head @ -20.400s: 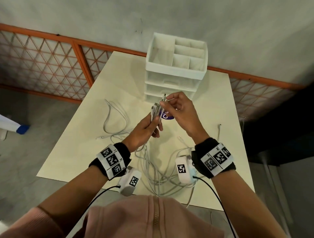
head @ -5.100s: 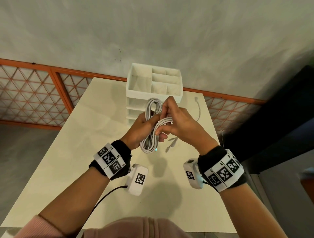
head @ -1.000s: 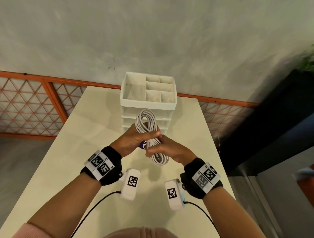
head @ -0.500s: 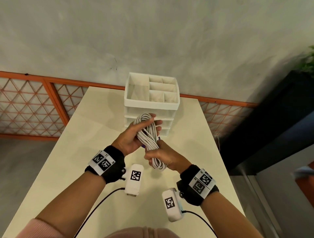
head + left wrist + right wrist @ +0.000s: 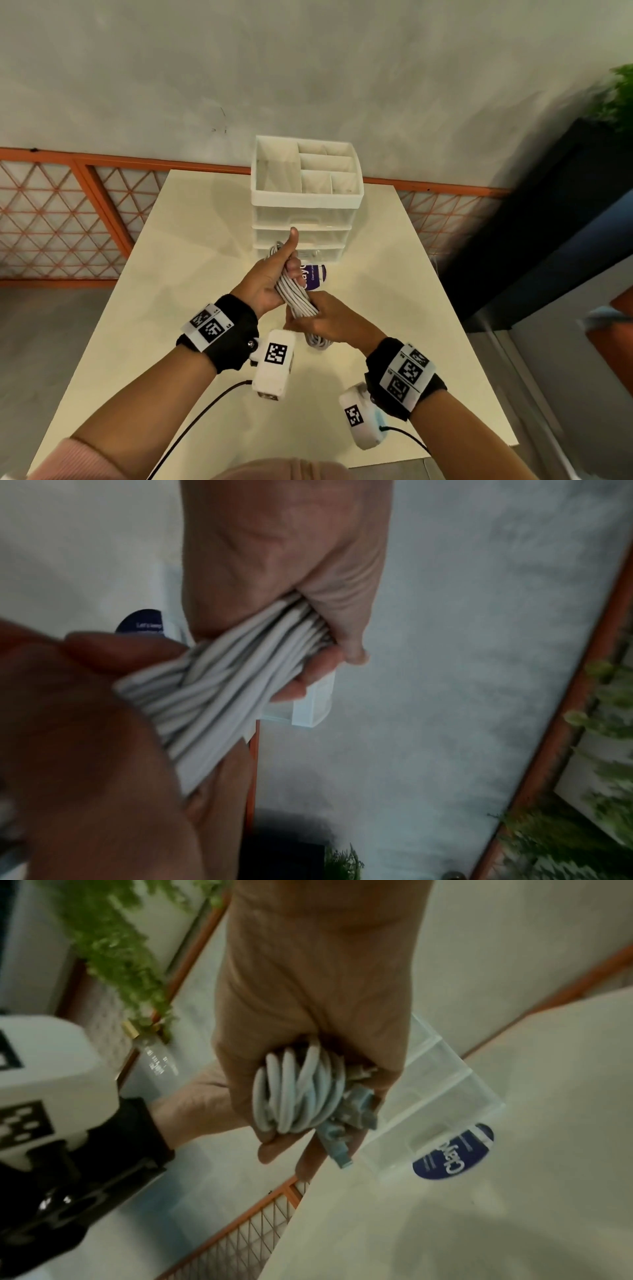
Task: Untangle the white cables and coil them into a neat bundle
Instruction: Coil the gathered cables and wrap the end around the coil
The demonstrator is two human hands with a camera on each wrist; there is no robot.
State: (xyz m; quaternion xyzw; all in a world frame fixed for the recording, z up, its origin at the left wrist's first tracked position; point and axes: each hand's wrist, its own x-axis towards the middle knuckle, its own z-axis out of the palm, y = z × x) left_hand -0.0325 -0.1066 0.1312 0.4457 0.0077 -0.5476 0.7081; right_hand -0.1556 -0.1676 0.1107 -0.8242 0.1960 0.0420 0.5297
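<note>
The white cables form one elongated coiled bundle (image 5: 297, 297), held in the air above the table by both hands. My left hand (image 5: 274, 274) grips the far half, fingers wrapped round the strands and thumb pointing up. My right hand (image 5: 320, 323) grips the near half, and a loop end pokes out below it. In the left wrist view the bundle (image 5: 226, 688) runs between my left hand (image 5: 308, 642) and my right hand (image 5: 85, 723). In the right wrist view the coil's loop ends and plugs (image 5: 308, 1093) stick out of my right hand (image 5: 308, 1042).
A white drawer organiser (image 5: 306, 197) with open top compartments stands at the table's far side, right behind the hands. A dark blue round sticker (image 5: 315, 277) lies on the cream table (image 5: 171, 308) in front of it. An orange lattice railing (image 5: 68, 219) runs behind.
Both hands have lowered the bundle slightly toward me and tightened round it. My left thumb now points up, and the right hand has shifted nearer the bundle's near end.
</note>
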